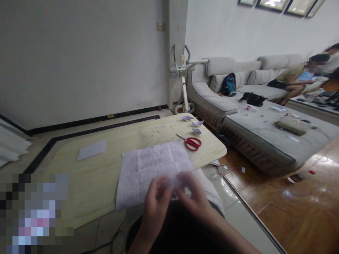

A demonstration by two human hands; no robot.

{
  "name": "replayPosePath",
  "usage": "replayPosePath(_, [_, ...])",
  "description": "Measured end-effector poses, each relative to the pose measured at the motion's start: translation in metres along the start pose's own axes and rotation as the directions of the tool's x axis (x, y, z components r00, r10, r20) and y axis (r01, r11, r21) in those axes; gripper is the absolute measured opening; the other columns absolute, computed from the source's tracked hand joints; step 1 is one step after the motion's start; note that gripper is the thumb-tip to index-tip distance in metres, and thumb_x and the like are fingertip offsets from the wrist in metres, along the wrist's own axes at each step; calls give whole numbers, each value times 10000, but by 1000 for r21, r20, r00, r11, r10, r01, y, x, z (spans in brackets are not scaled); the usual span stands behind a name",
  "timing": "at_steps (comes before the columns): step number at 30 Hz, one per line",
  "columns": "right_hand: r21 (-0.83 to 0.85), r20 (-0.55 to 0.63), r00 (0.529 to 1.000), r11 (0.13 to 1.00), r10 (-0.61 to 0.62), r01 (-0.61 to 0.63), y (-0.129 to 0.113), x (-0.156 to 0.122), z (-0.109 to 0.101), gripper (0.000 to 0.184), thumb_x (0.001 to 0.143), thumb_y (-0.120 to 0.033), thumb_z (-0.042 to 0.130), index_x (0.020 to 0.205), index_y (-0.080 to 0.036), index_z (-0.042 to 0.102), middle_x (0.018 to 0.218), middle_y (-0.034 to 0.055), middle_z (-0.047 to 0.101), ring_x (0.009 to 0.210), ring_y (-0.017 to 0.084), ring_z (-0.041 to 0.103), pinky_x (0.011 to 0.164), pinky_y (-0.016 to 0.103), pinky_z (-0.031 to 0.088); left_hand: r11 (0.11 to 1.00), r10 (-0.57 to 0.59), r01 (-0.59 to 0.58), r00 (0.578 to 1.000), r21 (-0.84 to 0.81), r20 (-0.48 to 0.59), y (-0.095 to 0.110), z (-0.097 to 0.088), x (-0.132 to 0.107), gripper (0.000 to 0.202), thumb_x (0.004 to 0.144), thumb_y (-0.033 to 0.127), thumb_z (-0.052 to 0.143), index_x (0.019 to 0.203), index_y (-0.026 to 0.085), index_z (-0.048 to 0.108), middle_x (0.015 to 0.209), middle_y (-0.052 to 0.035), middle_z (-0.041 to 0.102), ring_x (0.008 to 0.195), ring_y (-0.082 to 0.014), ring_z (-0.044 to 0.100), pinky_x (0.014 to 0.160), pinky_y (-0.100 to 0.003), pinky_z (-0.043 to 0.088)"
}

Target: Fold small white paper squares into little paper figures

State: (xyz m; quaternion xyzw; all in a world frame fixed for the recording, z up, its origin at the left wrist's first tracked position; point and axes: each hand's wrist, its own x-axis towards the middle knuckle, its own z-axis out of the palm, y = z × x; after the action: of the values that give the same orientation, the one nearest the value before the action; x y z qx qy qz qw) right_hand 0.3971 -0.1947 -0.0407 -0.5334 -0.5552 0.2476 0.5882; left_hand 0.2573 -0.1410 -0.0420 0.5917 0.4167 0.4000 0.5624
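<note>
My left hand (158, 193) and my right hand (192, 190) meet over the near edge of the table, fingers curled together in a pinch. Between the fingertips is a small pale thing, smeared by motion; I cannot tell its kind. Beneath and beyond the hands lies a large creased sheet of printed paper (150, 165), overhanging the table's near edge. Red-handled scissors (192, 143) rest just past its far right corner, their blades pointing left. Three small folded paper shapes, one of them a purplish paper piece (196, 131), sit at the far right corner of the table.
On the left of the pale table (87, 190) is a stack of white paper (91, 150). Thin paper scraps (156, 131) lie near the far edge. A grey sofa (259, 130) holding bags stands at right, where a person (293, 76) sits. A pixelated patch covers the lower left.
</note>
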Motion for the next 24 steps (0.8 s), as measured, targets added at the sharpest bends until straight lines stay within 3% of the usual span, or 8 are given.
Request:
replayPosePath(4, [-34,-7,1000,999,-3,3,5,-1,0,306,831,-95,552,1098,-243,539,863,0,583,737,151,576,708,280,515,1000,6,-7,1000,16,21,1,-4,1,246,857,297,640,1081,197,628,1049,-76,744,954,-231,737,775,-328,625])
replayPosePath(8, [-39,3,1000,999,17,-16,7,0,-1,305,829,-99,559,1095,-247,544,795,-19,562,719,152,570,721,288,512,1000,-14,15,997,-15,73,5,-4,0,215,845,282,652,1042,197,638,999,-57,766,911,-227,753,761,-321,632])
replayPosePath(12, [-25,-2,998,998,58,-58,5,1,-3,277,819,-124,582,1069,-243,560,785,-20,559,697,150,560,666,271,509,995,-47,52,997,-87,56,8,-3,1,239,842,303,660,1054,195,644,1004,-53,777,940,-232,751,787,-320,627])
replayPosePath(17, [-26,-29,998,998,61,-62,5,3,-2,247,800,-113,575,1018,-227,592,753,-22,562,671,146,553,637,266,496,997,-78,79,989,0,124,8,-5,5,234,842,330,671,1020,179,667,952,-62,788,874,-233,760,764,-324,625])
replayPosePath(20, [-42,-19,997,997,68,-69,3,5,-3,210,806,-119,590,990,-218,612,752,-17,581,664,147,559,634,269,493,994,67,-72,996,85,64,11,-7,4,149,846,301,659,945,194,689,879,-43,767,811,-208,741,726,-301,610])
replayPosePath(22, [-49,-9,999,998,37,-38,-1,6,-5,145,813,-127,605,929,-214,617,759,-8,594,666,151,563,629,273,489,958,243,-246,969,148,41,12,-9,2,81,839,261,658,880,207,704,854,-34,737,812,-197,711,746,-297,589])
replayPosePath(24, [-56,7,999,997,-51,51,-5,7,-8,138,800,-100,604,874,-217,615,782,4,607,696,162,575,642,282,489,927,342,-341,940,159,23,11,-12,1,101,820,236,667,909,217,710,922,-41,718,876,-204,688,796,-307,569])
